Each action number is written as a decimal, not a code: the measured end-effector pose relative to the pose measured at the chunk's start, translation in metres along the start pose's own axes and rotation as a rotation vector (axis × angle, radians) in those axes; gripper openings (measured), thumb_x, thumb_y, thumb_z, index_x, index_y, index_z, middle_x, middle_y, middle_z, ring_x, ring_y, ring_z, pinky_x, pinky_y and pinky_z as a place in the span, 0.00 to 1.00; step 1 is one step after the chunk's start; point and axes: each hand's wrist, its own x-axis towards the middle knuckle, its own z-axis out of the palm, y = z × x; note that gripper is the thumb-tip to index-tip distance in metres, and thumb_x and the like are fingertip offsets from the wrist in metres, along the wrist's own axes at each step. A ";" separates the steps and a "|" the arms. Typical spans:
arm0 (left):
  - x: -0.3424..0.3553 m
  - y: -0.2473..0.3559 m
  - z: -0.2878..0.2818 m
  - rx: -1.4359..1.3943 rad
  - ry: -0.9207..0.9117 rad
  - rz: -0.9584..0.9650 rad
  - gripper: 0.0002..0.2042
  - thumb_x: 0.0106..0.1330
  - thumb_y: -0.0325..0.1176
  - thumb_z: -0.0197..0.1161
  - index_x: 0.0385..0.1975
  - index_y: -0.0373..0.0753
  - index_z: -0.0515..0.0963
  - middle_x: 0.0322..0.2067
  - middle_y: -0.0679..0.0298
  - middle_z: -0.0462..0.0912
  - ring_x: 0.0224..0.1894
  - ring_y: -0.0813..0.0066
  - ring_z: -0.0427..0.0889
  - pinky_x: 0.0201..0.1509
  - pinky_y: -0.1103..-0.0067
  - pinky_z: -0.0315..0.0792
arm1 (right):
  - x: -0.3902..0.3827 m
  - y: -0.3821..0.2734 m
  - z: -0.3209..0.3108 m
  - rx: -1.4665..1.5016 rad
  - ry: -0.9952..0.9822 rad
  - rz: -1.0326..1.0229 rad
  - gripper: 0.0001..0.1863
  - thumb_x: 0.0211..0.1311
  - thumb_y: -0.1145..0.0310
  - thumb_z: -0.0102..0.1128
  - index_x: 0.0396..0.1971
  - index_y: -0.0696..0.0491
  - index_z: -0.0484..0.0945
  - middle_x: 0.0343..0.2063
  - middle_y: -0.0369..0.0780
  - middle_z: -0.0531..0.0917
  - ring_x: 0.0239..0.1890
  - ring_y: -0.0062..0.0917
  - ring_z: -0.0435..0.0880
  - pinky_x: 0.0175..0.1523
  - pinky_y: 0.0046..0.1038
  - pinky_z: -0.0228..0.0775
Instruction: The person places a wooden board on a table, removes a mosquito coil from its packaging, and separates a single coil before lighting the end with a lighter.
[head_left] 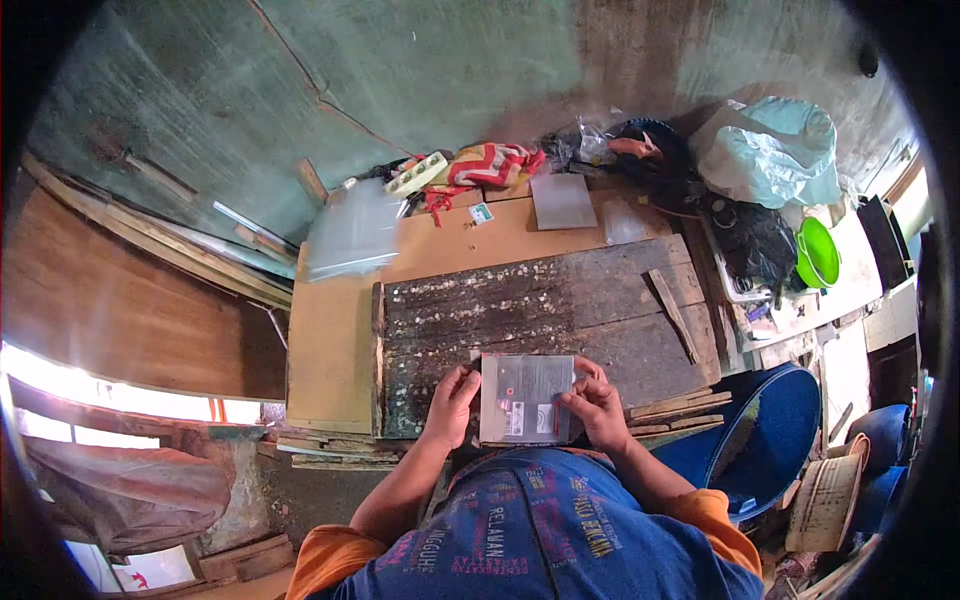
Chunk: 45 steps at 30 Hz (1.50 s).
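Observation:
Both my hands are at a flat, clear plastic packet [528,395] with grey printing, held upright or slightly tilted above the front edge of a dark, weathered wooden board [470,300]. My left hand [455,400] has its fingers curled at the packet's left edge. My right hand [595,405] grips its right side, thumb over the front. Pale specks dot the board in rows, and a loose wooden strip [672,315] lies on its right part.
Behind are plastic sheets [352,235], a red-striped cloth [500,165] and a pale plastic bag [775,150]. At right are a green bowl [817,255] and a large blue tub [765,450]. A wooden panel [140,300] stands at left; stacked planks [680,410] line the board's front.

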 end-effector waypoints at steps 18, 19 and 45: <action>0.001 0.018 -0.028 -0.008 0.257 0.043 0.11 0.67 0.39 0.59 0.35 0.38 0.72 0.31 0.63 0.80 0.24 0.74 0.79 0.26 0.80 0.67 | 0.125 0.046 -0.072 0.323 0.578 0.030 0.08 0.60 0.70 0.57 0.37 0.57 0.77 0.27 0.35 0.78 0.25 0.20 0.77 0.27 0.23 0.69; -0.008 0.025 -0.029 -0.011 0.252 0.029 0.11 0.67 0.39 0.58 0.35 0.38 0.72 0.32 0.62 0.79 0.25 0.74 0.79 0.27 0.80 0.68 | 0.144 0.027 -0.062 0.333 0.576 0.142 0.10 0.60 0.68 0.58 0.38 0.56 0.77 0.28 0.36 0.79 0.26 0.21 0.77 0.28 0.23 0.69; -0.009 0.049 0.019 0.000 0.062 0.009 0.09 0.64 0.32 0.61 0.38 0.35 0.74 0.33 0.64 0.81 0.28 0.80 0.79 0.33 0.80 0.75 | 0.054 -0.026 0.041 0.169 -0.150 0.252 0.13 0.65 0.65 0.57 0.43 0.58 0.76 0.32 0.36 0.80 0.33 0.18 0.77 0.40 0.24 0.72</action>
